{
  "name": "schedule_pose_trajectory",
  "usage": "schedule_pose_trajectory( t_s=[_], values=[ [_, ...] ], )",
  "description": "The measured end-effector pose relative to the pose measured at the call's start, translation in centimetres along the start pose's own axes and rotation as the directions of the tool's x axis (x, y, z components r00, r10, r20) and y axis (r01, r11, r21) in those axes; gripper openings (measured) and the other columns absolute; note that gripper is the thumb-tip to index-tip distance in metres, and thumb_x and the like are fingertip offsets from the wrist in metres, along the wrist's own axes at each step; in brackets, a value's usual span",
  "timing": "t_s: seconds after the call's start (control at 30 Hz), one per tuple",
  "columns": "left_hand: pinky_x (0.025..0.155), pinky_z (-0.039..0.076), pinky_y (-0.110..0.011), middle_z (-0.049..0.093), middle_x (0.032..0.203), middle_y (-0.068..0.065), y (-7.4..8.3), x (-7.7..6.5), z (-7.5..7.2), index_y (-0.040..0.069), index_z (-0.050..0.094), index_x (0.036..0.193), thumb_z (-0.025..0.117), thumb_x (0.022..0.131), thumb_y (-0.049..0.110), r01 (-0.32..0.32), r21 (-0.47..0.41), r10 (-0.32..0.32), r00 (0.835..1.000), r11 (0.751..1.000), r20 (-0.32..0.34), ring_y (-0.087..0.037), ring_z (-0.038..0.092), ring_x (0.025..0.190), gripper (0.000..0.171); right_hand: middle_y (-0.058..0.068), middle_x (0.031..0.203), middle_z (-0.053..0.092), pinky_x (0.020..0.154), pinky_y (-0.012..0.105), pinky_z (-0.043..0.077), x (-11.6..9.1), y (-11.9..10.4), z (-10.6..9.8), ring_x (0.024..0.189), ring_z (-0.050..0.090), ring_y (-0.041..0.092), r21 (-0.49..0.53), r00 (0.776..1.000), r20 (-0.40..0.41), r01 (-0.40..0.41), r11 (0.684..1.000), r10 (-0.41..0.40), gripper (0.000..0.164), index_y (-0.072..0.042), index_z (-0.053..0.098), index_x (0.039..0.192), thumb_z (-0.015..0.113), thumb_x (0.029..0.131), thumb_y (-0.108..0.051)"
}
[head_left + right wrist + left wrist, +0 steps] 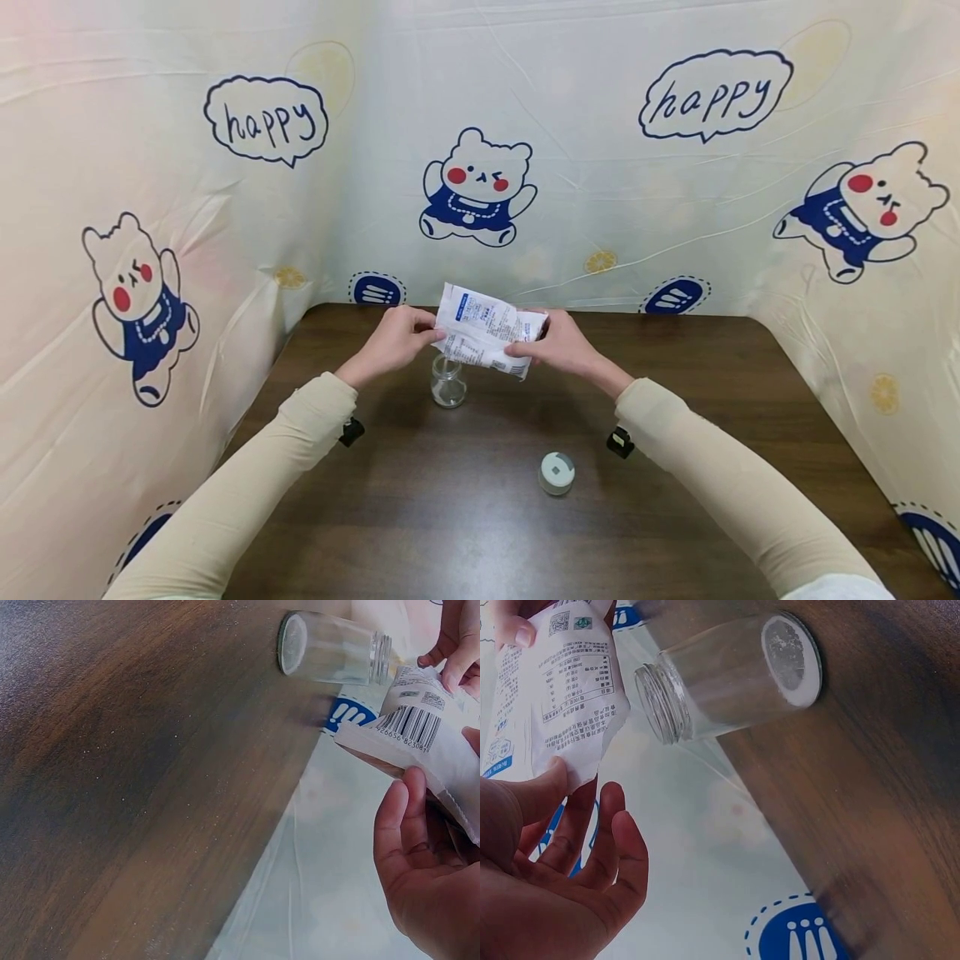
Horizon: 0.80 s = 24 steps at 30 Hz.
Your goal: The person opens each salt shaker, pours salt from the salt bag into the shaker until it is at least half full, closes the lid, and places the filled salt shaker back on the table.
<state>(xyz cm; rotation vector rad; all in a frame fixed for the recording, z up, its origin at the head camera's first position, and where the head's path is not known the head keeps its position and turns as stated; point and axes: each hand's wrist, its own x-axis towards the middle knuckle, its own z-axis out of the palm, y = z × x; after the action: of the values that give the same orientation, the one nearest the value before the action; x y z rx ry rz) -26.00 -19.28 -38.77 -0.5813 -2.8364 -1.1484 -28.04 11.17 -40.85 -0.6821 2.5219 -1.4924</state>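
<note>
Both hands hold a white printed packet [489, 327] above the table. My left hand [397, 340] pinches its left corner between thumb and index finger, the other fingers loosely bent, as the left wrist view shows. The right hand [558, 343] grips the opposite end, near a barcode [415, 727]. Below the packet's left end stands an open glass jar [448, 385], upright on the table. A thin layer of white grains [802, 688] covers the jar's bottom. The packet's left end is close to the jar's threaded mouth [662, 705].
A round white-topped item [557, 472] with a grey square on top sits nearer me, right of the jar. Tiny white specks dot the brown wooden table [142, 780]. A printed cloth [480, 100] surrounds the back and sides.
</note>
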Motion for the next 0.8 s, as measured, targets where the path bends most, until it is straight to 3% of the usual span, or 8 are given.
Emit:
schedule_pose_trajectory(
  t_s=[0.8],
  values=[
    [0.073,0.049,-0.037,0.076,0.103,-0.010,0.12,0.13,0.10,0.003,0.081,0.108,0.075,0.099,0.007,0.009,0.001,-0.009,1.000,1.000,0.009,-0.026,0.061,0.083,0.011,0.006,0.103,0.075,0.059,0.035,0.056,-0.08,0.18,-0.28,0.079,0.070,0.025,0.006,1.000,0.001,0.010,1.000,-0.010,0.049,-0.010,0.070,0.130,0.089,0.087,-0.023]
  ],
)
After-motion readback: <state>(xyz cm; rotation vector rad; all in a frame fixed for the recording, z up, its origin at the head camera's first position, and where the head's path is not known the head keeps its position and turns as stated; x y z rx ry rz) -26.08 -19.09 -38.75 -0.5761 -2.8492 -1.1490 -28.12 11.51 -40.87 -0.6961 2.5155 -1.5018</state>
